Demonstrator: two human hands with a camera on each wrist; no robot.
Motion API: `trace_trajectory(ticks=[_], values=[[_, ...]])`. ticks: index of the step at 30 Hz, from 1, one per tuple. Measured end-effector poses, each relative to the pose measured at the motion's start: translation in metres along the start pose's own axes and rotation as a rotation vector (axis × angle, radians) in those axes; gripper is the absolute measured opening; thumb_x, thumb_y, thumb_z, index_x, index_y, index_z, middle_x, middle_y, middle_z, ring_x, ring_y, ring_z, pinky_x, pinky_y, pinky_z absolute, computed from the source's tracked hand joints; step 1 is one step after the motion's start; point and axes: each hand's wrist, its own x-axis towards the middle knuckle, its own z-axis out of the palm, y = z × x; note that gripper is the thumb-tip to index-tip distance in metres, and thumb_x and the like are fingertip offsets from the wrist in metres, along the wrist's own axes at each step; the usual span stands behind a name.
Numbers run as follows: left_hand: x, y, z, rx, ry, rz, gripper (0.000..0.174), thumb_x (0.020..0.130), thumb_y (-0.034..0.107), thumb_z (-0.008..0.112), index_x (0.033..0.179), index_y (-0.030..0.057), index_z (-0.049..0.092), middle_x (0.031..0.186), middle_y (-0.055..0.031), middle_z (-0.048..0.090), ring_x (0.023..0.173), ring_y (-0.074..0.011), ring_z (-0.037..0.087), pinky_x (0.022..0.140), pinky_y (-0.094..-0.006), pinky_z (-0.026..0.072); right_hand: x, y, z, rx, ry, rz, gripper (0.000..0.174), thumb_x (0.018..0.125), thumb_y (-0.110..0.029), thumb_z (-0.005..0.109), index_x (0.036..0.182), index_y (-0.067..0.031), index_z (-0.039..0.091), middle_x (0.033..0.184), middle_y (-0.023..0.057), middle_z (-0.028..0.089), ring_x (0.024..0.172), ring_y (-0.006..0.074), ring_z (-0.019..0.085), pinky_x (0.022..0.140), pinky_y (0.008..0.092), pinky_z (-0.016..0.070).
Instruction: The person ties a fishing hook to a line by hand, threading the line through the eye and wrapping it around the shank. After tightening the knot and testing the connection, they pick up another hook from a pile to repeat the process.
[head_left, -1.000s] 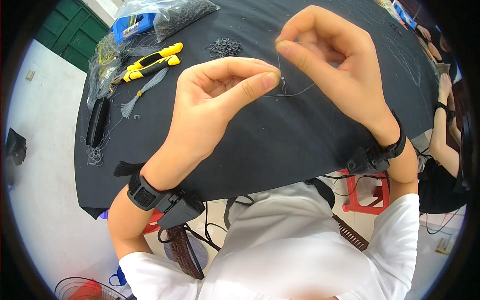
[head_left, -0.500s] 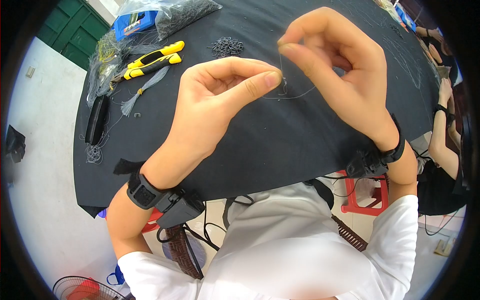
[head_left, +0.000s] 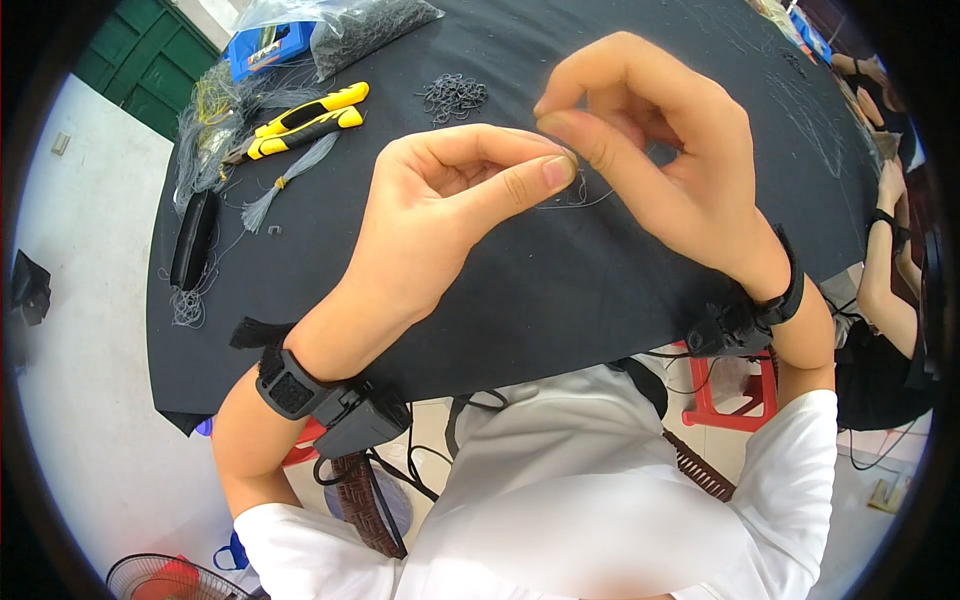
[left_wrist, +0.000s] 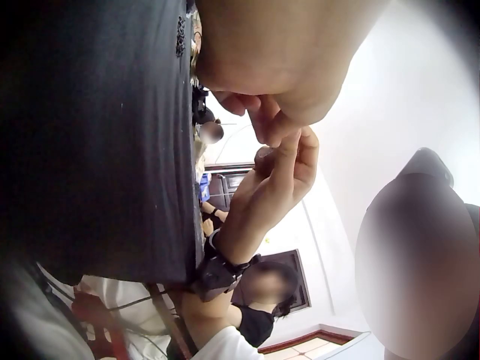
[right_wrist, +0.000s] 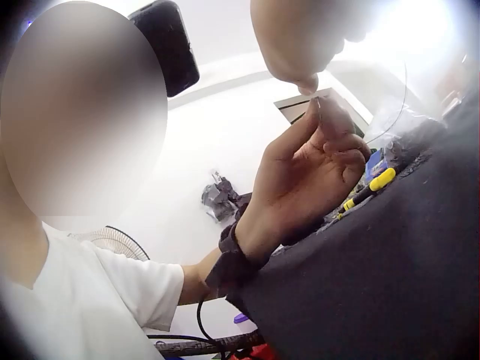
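Observation:
In the head view my left hand (head_left: pixel 430 215) pinches a small metal piece between thumb and forefinger. Part of this metal piece (head_left: pixel 582 185) shows just past the thumb tip, and a thin fishing line (head_left: pixel 595 203) curves below it. Up and to the right, my right hand (head_left: pixel 665 135) has thumb and forefinger pressed together on the line's short end, its other fingers curled in. The two pairs of fingertips are a short way apart. In the right wrist view a strand of line (right_wrist: pixel 406 82) arcs beyond the left hand (right_wrist: pixel 311 161).
Yellow-black pliers (head_left: pixel 305 122) lie at the left beside a tied bundle of line (head_left: pixel 285 188) and a black tube-like object (head_left: pixel 195 240). Behind my hands sits a pile of small dark metal pieces (head_left: pixel 453 97). A plastic bag (head_left: pixel 370 35) and blue box (head_left: pixel 268 50) stand farther back.
The left hand has shifted slightly right and down. The right hand has moved left and down, bringing the fingertips of both hands closer together; both keep their pinch.

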Motion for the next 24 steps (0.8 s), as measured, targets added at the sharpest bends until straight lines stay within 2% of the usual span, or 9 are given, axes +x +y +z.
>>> trace_trajectory(ticks=[2, 7, 10, 13, 16, 19, 20, 24], values=[[-0.001, 0.002, 0.0, 0.019, -0.005, -0.023, 0.013, 0.081, 0.006, 0.062, 0.092, -0.002, 0.064, 0.094, -0.0092, 0.063, 0.089, -0.0134, 0.057, 0.084, -0.0272, 0.042, 0.0, 0.0, -0.001, -0.01, 0.015, 0.06, 0.007, 0.081, 0.0, 0.06, 0.087, -0.0028, 0.058, 0.067, -0.0046, 0.052, 0.054, -0.0008, 0.036, 0.05, 0.0149, 0.0313], [-0.001, 0.004, -0.003, 0.035, -0.006, 0.023, 0.013, 0.082, 0.006, 0.061, 0.092, -0.0012, 0.065, 0.097, -0.01, 0.062, 0.092, -0.0131, 0.055, 0.084, -0.0265, 0.0401, 0.001, 0.001, 0.0, 0.003, 0.032, 0.192, 0.004, 0.081, -0.004, 0.061, 0.085, -0.0041, 0.058, 0.061, -0.0075, 0.046, 0.053, -0.0023, 0.034, 0.049, 0.0146, 0.0275], [-0.002, 0.006, -0.003, 0.031, 0.013, 0.05, 0.013, 0.082, 0.005, 0.061, 0.093, -0.0012, 0.065, 0.098, -0.0094, 0.062, 0.092, -0.0129, 0.054, 0.084, -0.0262, 0.0392, -0.004, 0.009, 0.0, 0.11, -0.004, 0.251, 0.004, 0.082, -0.006, 0.061, 0.083, -0.0043, 0.057, 0.06, -0.0084, 0.045, 0.053, -0.0024, 0.034, 0.049, 0.0148, 0.0258], [-0.001, 0.006, -0.005, 0.032, 0.017, 0.083, 0.013, 0.083, 0.005, 0.06, 0.093, -0.0011, 0.065, 0.098, -0.0088, 0.062, 0.092, -0.0129, 0.054, 0.084, -0.0259, 0.0388, -0.005, 0.008, 0.007, 0.272, 0.001, 0.361, 0.005, 0.078, -0.004, 0.061, 0.078, -0.0027, 0.056, 0.054, -0.0072, 0.034, 0.048, 0.0006, 0.031, 0.043, 0.0197, 0.0256], [0.0, 0.005, -0.007, 0.016, 0.01, 0.103, 0.014, 0.083, 0.006, 0.06, 0.094, -0.0006, 0.065, 0.097, -0.0081, 0.063, 0.092, -0.0126, 0.054, 0.084, -0.0257, 0.0387, -0.007, 0.002, 0.012, 0.37, -0.048, 0.427, 0.005, 0.078, -0.003, 0.06, 0.077, -0.0032, 0.055, 0.054, -0.0075, 0.034, 0.047, 0.0002, 0.031, 0.043, 0.019, 0.0249], [-0.001, 0.006, -0.007, 0.0, 0.033, 0.103, 0.015, 0.083, 0.008, 0.06, 0.096, -0.0004, 0.065, 0.097, -0.0072, 0.063, 0.092, -0.012, 0.054, 0.084, -0.0256, 0.0386, -0.011, 0.005, 0.019, 0.392, -0.04, 0.386, 0.006, 0.078, -0.002, 0.059, 0.076, -0.0037, 0.054, 0.054, -0.0074, 0.034, 0.049, 0.0002, 0.031, 0.043, 0.0194, 0.0252], [-0.001, 0.006, -0.006, -0.003, 0.045, 0.1, 0.016, 0.084, 0.008, 0.06, 0.096, -0.0004, 0.065, 0.097, -0.0068, 0.063, 0.092, -0.0117, 0.054, 0.084, -0.0255, 0.0386, -0.013, 0.002, 0.02, 0.329, -0.054, 0.351, 0.007, 0.077, -0.003, 0.06, 0.075, -0.0048, 0.053, 0.054, -0.0057, 0.034, 0.049, 0.0022, 0.032, 0.043, 0.0208, 0.0266], [0.0, 0.002, -0.008, 0.001, 0.11, 0.1, 0.018, 0.085, 0.01, 0.059, 0.098, -0.0008, 0.064, 0.096, -0.0056, 0.063, 0.089, -0.0103, 0.054, 0.083, -0.0254, 0.0387, -0.015, -0.006, 0.019, 0.166, -0.089, 0.242, 0.009, 0.076, 0.002, 0.061, 0.077, -0.0023, 0.054, 0.059, -0.0035, 0.039, 0.053, 0.0028, 0.031, 0.047, 0.0175, 0.0277]])
